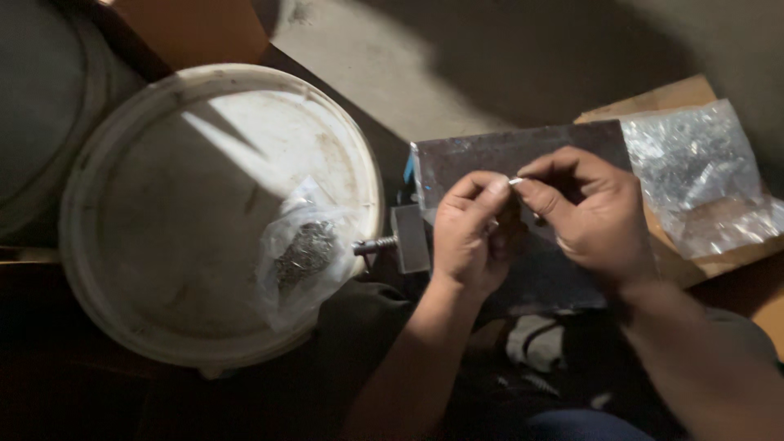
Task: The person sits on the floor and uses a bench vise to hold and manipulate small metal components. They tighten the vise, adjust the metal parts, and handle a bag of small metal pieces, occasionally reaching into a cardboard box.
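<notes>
Seen from above, two bare hands meet over a flat grey metal plate (498,159). The left hand (472,237) is curled nearly closed, thumb and forefinger pinched together at the top, and the right hand (592,212) mirrors it, its thumb and forefinger pinched just beside the left hand's fingertips. Between the two pinches sits a tiny bright metal piece (516,180), too small and blurred to identify; both hands appear to have hold of it. The metal plate lies under and behind the hands, its near part in shadow. At the plate's left edge a small grey metal block (411,237) carries a threaded bolt (374,245) that sticks out leftward. The bolt's tip reaches a clear plastic bag (300,257) filled with small dark metal parts, which rests on the lid of a large white plastic bucket (163,204). To the right of the hands, a second clear plastic bag (694,175) of small shiny parts lies on a sheet of brown cardboard (653,102), touching the plate's right end. A concrete floor (457,57), partly sunlit, shows beyond the plate.
</notes>
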A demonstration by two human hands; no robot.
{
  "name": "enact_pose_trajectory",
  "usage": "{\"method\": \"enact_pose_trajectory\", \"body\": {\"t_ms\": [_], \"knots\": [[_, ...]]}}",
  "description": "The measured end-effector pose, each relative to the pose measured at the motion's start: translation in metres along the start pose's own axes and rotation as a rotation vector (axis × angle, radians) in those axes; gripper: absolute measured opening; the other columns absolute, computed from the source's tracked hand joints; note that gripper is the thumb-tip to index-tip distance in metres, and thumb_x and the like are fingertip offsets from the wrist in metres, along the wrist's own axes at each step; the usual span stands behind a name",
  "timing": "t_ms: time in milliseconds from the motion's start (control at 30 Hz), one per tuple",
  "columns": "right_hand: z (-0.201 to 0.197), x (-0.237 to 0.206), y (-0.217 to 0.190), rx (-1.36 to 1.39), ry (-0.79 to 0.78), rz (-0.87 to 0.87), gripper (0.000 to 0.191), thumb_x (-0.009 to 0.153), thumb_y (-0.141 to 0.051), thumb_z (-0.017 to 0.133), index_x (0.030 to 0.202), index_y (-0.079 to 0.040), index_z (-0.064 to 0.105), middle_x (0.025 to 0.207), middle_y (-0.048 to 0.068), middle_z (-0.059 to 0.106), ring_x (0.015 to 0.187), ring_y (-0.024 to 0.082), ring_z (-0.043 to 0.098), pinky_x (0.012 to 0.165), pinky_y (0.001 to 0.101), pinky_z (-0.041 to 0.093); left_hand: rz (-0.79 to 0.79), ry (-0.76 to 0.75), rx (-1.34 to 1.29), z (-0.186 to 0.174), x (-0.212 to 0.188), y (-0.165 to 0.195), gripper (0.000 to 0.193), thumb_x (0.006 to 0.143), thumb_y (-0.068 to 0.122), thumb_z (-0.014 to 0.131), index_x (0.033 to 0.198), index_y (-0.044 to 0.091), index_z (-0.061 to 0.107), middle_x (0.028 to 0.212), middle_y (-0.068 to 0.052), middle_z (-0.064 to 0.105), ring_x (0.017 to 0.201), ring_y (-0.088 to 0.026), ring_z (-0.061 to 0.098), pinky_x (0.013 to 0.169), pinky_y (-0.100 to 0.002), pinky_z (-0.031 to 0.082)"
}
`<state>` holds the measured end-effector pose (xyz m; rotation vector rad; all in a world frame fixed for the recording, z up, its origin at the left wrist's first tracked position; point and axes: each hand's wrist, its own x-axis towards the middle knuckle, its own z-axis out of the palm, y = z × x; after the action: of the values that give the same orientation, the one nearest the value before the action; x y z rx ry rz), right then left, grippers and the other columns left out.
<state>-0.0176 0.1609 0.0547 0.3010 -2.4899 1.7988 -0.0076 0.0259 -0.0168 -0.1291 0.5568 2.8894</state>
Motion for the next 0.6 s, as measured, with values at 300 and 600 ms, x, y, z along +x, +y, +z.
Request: {"method": "enact_pose_trajectory", "body": {"t_ms": [300, 600], "knots": [[-0.063, -0.043, 0.021, -0.492, -0.099, -0.308, 0.011, 0.093, -0.003, 0.075, 0.102, -0.003, 0.07, 0.102, 0.009, 0.073, 0.092, 0.015, 0.072, 0.079, 0.0259, 0.059, 0.14, -0.149, -0.327, -0.011, 0.006, 0.002, 0.063, 0.116, 0.059, 0.037, 0.116, 0.001, 0.063, 0.088, -0.009, 0.061, 0.064, -0.016, 0.056, 0.055, -0.028, 0.046], [-0.057, -0.058, 0.04, -0.577, -0.01, -0.341, 0.014, 0.092, -0.003, 0.079, 0.102, -0.004, 0.069, 0.105, 0.009, 0.073, 0.096, 0.02, 0.074, 0.082, 0.0286, 0.06, 0.183, -0.163, -0.356, -0.012, 0.007, 0.001, 0.085, 0.107, 0.076, 0.025, 0.135, 0.001, 0.056, 0.109, -0.013, 0.061, 0.087, -0.024, 0.063, 0.07, -0.038, 0.055]]}}
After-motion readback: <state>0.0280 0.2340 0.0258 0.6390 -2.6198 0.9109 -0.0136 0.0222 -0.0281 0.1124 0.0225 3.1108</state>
